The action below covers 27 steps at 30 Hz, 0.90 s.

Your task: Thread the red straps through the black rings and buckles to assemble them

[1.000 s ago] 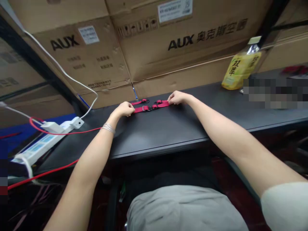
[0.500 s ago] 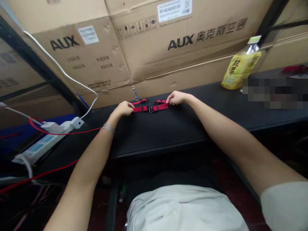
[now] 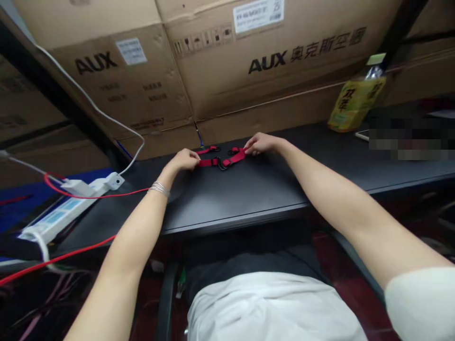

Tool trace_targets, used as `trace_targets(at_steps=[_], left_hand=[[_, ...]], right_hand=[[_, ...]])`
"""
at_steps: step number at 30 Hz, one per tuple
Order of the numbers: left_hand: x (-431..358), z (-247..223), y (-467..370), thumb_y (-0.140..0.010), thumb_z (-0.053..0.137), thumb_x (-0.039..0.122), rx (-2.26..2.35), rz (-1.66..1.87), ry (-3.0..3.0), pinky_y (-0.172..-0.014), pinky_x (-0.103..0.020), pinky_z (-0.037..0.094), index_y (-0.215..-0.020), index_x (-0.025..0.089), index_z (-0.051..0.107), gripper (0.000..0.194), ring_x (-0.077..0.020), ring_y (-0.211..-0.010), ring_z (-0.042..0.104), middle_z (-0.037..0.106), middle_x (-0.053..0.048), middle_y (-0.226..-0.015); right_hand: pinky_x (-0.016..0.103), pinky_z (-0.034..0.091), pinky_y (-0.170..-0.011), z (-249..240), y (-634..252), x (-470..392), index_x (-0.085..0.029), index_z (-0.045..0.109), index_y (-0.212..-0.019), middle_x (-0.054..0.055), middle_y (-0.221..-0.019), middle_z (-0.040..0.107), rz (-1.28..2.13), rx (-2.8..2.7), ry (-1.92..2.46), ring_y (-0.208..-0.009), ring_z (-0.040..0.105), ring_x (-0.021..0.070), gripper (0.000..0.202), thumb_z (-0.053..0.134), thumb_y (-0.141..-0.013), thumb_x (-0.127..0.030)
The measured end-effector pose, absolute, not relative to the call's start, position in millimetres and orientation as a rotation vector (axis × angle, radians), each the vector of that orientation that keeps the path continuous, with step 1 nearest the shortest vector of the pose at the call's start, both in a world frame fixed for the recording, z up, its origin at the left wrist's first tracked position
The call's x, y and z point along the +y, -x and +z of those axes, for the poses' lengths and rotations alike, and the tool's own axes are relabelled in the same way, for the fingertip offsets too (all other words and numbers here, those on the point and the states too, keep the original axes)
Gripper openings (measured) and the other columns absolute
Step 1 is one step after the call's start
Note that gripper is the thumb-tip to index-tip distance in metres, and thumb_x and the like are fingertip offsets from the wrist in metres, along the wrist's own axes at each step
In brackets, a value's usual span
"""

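A red webbing strap (image 3: 208,162) with black and metal-looking rings at its middle lies on the black table (image 3: 234,194). My left hand (image 3: 186,160) pinches its left part between thumb and fingers. At the other side, my right hand (image 3: 261,143) pinches the right part, which bends upward toward the fingertips. The metal rings (image 3: 223,164) sit between my hands. Just behind them lie more short red ends with black buckles (image 3: 214,148); whether these join the same strap I cannot tell.
Cardboard boxes (image 3: 220,104) stand along the back. A yellow-labelled drink bottle (image 3: 355,99) is at the right rear. To the left lies a white power strip (image 3: 64,210) with a white cable (image 3: 88,100) and a thin red cable (image 3: 106,196) near my left forearm.
The right part of the strap has gone from straight and taut to slack and bent. My right hand has shifted slightly left; my left hand has barely moved to the right.
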State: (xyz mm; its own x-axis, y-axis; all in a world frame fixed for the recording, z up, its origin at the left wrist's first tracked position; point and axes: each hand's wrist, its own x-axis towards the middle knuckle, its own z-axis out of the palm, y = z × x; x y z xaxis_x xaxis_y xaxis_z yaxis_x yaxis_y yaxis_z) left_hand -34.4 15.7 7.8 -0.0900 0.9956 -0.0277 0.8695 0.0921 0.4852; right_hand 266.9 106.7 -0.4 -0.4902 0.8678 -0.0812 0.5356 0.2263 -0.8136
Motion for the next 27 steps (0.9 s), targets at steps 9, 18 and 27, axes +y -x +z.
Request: trace_targets(at_steps=[9,18,27], left_hand=[[8.9,12.8,24.5,-0.059,0.058,0.016,1.693,0.430,-1.882,-0.056,-0.020,0.047,-0.067,0.015,0.072,0.015,-0.0112,-0.053,0.054,0.060,0.001,-0.056],[9.2,12.4,25.2,-0.063,0.058,0.017,1.689,0.447,-1.881,-0.053,-0.020,0.045,-0.071,0.016,0.071,0.015,-0.0106,-0.051,0.053,0.059,0.001,-0.057],[10.6,10.3,23.3,-0.068,0.056,0.019,1.697,0.492,-1.856,-0.052,-0.019,0.045,-0.070,0.016,0.068,0.012,-0.0105,-0.050,0.051,0.055,0.002,-0.055]], right_hand=[[0.021,0.042,-0.051,5.2,-264.2,103.0,-0.010,0.066,-0.085,-0.001,-0.047,0.049,1.263,-1.702,1.367,-0.046,0.046,0.0079,0.007,0.067,-0.078,-0.014],[0.022,0.049,-0.061,14.4,-260.6,92.0,-0.012,0.061,-0.085,0.000,-0.055,0.055,1.492,-1.680,1.195,-0.049,0.049,0.0072,0.009,0.066,-0.084,-0.020],[0.020,0.051,-0.066,16.5,-249.5,77.5,-0.014,0.060,-0.090,0.001,-0.075,0.065,1.786,-1.623,0.698,-0.063,0.061,0.0077,0.020,0.073,-0.076,-0.010]])
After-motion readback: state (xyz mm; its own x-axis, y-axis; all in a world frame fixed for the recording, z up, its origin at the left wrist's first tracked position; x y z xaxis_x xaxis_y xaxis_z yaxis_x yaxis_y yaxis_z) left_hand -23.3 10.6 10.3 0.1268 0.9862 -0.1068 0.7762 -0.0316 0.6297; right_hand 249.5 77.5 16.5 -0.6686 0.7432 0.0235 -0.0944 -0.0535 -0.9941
